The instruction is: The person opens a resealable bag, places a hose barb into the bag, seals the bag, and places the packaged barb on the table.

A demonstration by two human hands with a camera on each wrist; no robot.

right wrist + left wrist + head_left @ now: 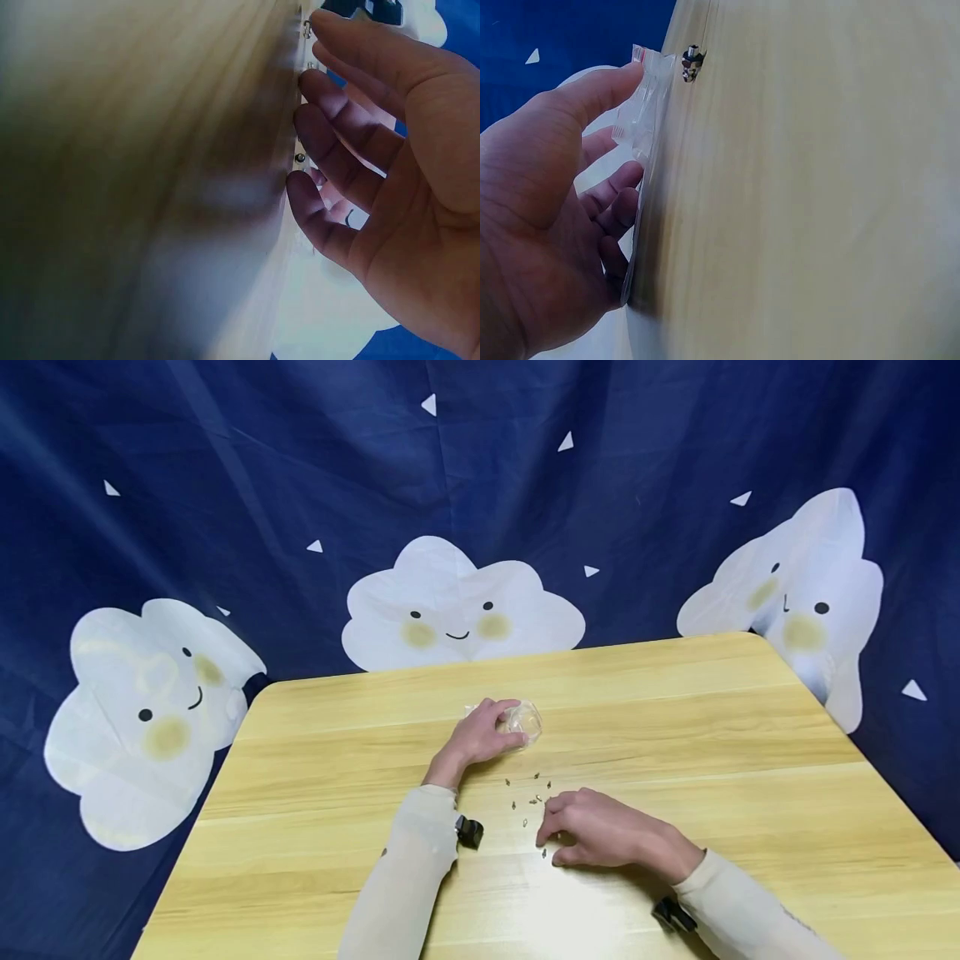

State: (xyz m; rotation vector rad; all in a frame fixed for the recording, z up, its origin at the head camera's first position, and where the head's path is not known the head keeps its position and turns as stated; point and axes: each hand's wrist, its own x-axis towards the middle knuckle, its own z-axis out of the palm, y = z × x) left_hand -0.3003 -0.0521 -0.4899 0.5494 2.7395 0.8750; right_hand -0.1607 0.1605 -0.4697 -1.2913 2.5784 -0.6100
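From my remote seat, the head camera shows me a person's two bare hands over a pale wooden table, with several small metal parts scattered loosely between them. The left hand reaches toward the far side of the table and grips a clear plastic bag, its thumb and fingers bent around it in a C, with a rounded stretch of plastic showing in the gap. My left wrist view shows one metal part on the wood just beside the bag, near the thumb. The right hand is nearer to me, palm down and low over the table, with its fingers slightly bent and apart from the thumb; I see nothing in its grasp. One part lies just beside its fingertips, and most of the others are spread between there and the bag, all outside it as far as I can see. Both arms wear cream sleeves, each with a black device at the wrist. Beyond the table hangs a navy curtain printed with smiling white clouds.
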